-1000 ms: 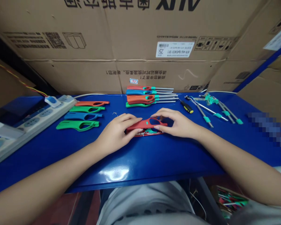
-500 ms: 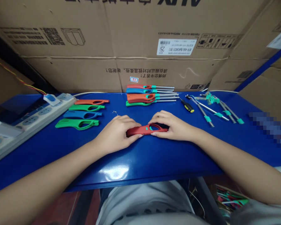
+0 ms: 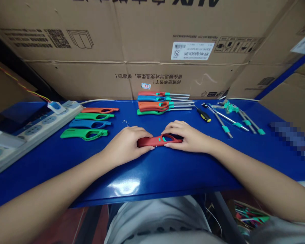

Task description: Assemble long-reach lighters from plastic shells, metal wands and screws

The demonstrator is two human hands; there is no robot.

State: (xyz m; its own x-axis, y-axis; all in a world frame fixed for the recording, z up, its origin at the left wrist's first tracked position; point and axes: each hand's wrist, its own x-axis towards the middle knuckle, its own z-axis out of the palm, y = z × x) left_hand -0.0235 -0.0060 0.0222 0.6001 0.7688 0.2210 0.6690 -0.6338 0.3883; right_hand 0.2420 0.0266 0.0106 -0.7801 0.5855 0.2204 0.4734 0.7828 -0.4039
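Observation:
A red lighter casing (image 3: 156, 140) with a green trigger lies across the middle of the blue table, held at both ends. My left hand (image 3: 125, 144) is closed around its wide handle end. At the narrow end, by the trigger loop, my right hand (image 3: 185, 137) grips with thumb and fingers. Beyond my hands lies a pile of long-nosed lighters (image 3: 154, 105) with metal tubes, in red, blue, orange and green. To the left, several loose casings without tubes, among them a green casing (image 3: 83, 133), form a column. Small screws (image 3: 125, 121) rest just past my left hand.
A black and yellow screwdriver (image 3: 204, 115) lies right of the pile, beside several metal tubes with green fittings (image 3: 232, 115). A white power strip (image 3: 33, 130) runs along the left side. Cardboard (image 3: 147, 30) stands behind the table; a box of coloured parts (image 3: 251, 215) sits below, right.

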